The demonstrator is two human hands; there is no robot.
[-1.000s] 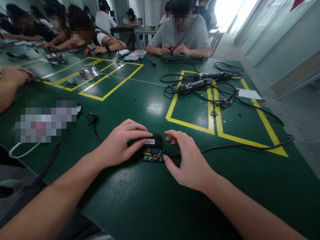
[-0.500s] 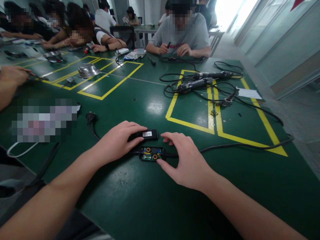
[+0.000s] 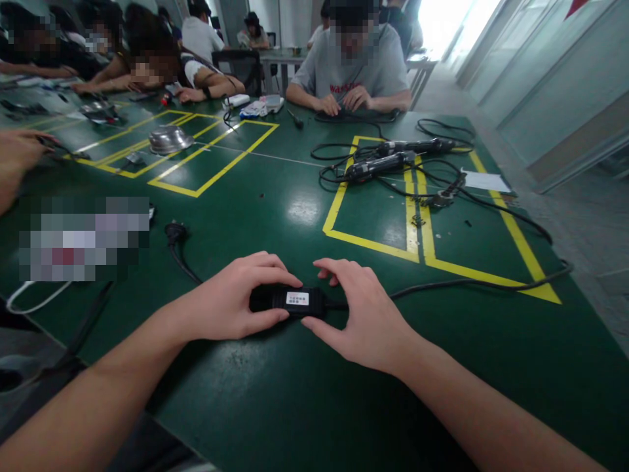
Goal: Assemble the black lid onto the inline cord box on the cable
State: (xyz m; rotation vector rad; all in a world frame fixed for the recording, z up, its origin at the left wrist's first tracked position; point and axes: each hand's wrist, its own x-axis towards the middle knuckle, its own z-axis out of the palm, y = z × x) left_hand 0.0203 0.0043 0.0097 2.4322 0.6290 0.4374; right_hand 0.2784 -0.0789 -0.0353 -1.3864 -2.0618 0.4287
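A black plastic housing cover (image 3: pixel 297 299) with a white printed label lies over the small circuit board case, whose inside is now hidden. My left hand (image 3: pixel 236 295) grips the cover's left part between thumb and fingers. Around the right end curves my right hand (image 3: pixel 361 308), its thumb and fingers apart, the thumb tip by the near edge. A black power cable (image 3: pixel 432 286) runs out of the case to the right, passing under my right hand. On the left, a cord with a black plug (image 3: pixel 175 233) leads toward my left hand.
Two black electric screwdrivers (image 3: pixel 381 166) with tangled cords lie at the back right, near small loose screws (image 3: pixel 417 221). A metal bowl (image 3: pixel 170 139) stands at the back left. A co-worker (image 3: pixel 348 72) sits opposite; another person's hand (image 3: pixel 19 154) is at far left.
My left hand has brought the cover toward me and down over the open case, hiding the circuit board. My right hand has stayed nearly in place.
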